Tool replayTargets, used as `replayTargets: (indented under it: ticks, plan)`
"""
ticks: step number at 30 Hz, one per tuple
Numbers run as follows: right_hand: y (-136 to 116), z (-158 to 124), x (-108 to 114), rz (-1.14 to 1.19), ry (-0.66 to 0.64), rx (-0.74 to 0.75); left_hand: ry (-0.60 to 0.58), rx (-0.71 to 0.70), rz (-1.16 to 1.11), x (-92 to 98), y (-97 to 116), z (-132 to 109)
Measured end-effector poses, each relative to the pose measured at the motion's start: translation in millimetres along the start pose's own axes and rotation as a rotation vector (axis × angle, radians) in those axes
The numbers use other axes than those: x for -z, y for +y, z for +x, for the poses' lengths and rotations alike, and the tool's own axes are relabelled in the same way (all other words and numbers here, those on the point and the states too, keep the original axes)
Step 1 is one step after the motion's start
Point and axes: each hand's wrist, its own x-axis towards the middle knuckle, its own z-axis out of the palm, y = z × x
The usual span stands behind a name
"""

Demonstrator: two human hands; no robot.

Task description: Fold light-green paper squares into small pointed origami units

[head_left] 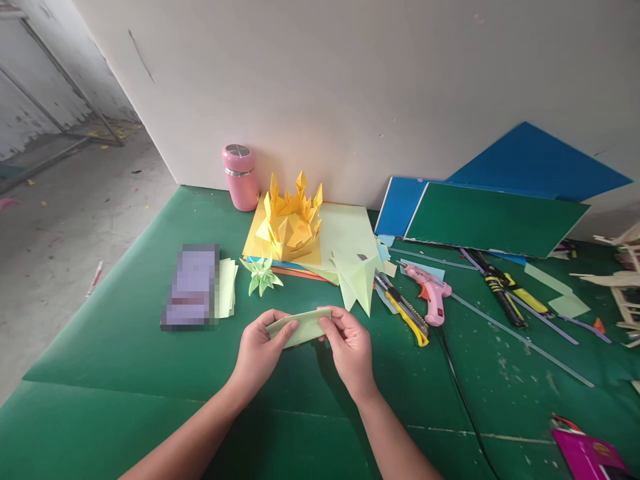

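A folded piece of pale green paper (306,329) is held up between both hands over the green table. My left hand (261,348) pinches its left end, thumb on the near face. At the right end, my right hand (349,347) grips it with thumb and fingers. Just beyond them lies a small green folded-paper flower (262,275). A yellow folded-paper crown (293,223) stands on a stack of coloured sheets. Pointed pale green folded pieces (356,277) rest at the stack's right front. Small green paper slips (227,288) lie left of the flower.
A pink flask (240,179) stands by the wall. On the right lie a yellow utility knife (407,317), a pink glue gun (431,293) with a black cord, pliers (503,297) and glue sticks. A blurred-out phone-like object (193,287) lies left. Coloured boards (495,217) lean behind.
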Motion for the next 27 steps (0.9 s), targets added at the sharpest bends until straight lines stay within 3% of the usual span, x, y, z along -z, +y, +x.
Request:
replayTargets:
  ticks: [8, 16, 22, 27]
  plan:
    - [-2.0, -1.5, -2.0, 0.025, -0.006, 0.007, 0.026, -0.057, -0.073, -1.2, -3.6, -2.2]
    - [-2.1, -0.9, 0.5, 0.016, 0.005, 0.012, -0.084, -0.331, 0.107, 4.2, -0.6, 2.7]
    - [-3.7, 1.2, 2.6, 0.056, 0.021, 0.005, -0.090, -0.264, 0.141, 4.9, 3.1, 3.8]
    - [-1.3, -1.0, -2.5, 0.137, -0.068, -0.064, -0.023, -0.252, 0.087, 2.9, 1.2, 3.4]
